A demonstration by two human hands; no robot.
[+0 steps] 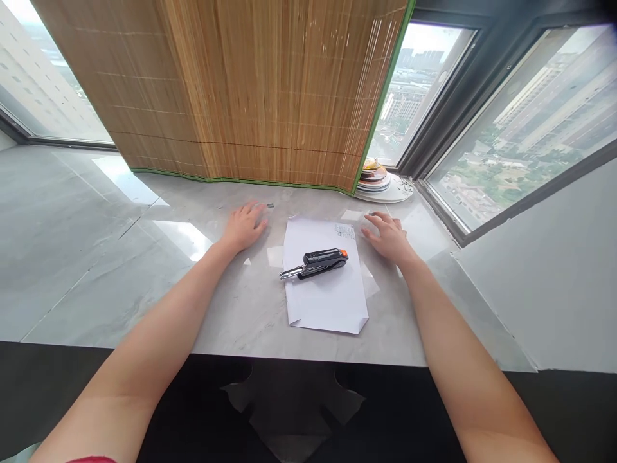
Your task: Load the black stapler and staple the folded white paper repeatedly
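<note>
A black stapler (324, 262) with an orange end lies on white paper (328, 302) in the middle of the sill. Its metal staple tray sticks out to the left, past the paper's edge. Both lower corners of the paper are folded, and small writing shows near its upper right. My left hand (245, 225) rests on the sill left of the paper, fingers spread, close to small staple strips (270, 206). Right of the paper, my right hand (387, 235) lies with its fingers apart; a small dark thing by its fingertips is too small to name. Neither hand touches the stapler.
A bamboo blind (250, 96) hangs down to the back of the grey marble sill (231, 308). Stacked round plates or discs (385, 188) stand at the back right, by the window frame (443, 103). A white wall (544, 257) bounds the right side.
</note>
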